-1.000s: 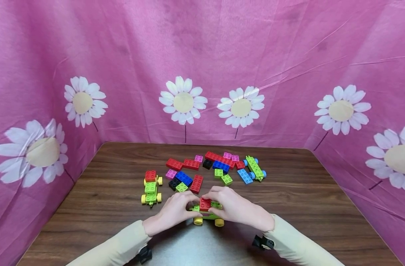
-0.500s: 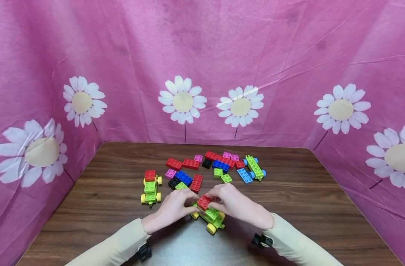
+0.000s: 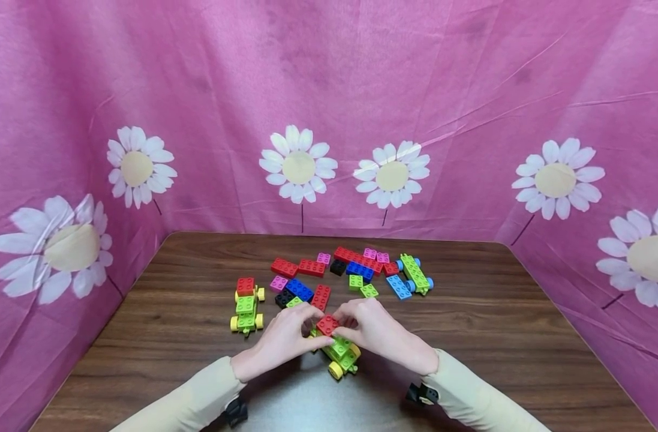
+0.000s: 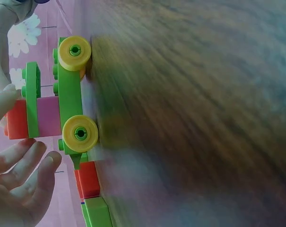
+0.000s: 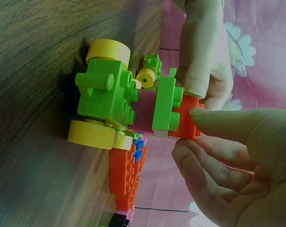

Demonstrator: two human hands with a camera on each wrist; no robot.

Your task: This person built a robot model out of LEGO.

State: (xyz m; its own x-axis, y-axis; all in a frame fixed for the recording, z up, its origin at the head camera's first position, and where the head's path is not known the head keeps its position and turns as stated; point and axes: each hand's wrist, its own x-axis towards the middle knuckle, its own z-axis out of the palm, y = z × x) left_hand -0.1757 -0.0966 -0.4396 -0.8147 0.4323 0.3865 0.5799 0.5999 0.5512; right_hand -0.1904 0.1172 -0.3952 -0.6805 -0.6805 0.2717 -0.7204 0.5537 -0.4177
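Observation:
A toy car with a green base and yellow wheels (image 4: pixel 81 133) stands on the table in front of me. On its base sits a pink brick (image 4: pixel 49 116), then a green plate (image 4: pixel 32 106), and a red brick (image 3: pixel 327 324) at the top. My right hand (image 3: pixel 381 330) pinches that red brick between thumb and fingers from the right. From the other side, my left hand (image 3: pixel 285 337) holds the same brick, thumb in front and fingers behind. In the head view the fingers partly cover the car's far end.
Left of the hands stands a second green car (image 3: pixel 246 306) with yellow wheels and a red brick. A green chassis (image 3: pixel 414 273) with blue wheels lies at the back right, beside a light blue plate (image 3: pixel 399 287). Several loose bricks, including a blue brick (image 3: pixel 299 290), lie behind the hands.
The car has turned from sideways to slanting, its near end now pointing toward the front right. The red brick, tilted half a second ago, now sits flatter, with both hands closer around it.

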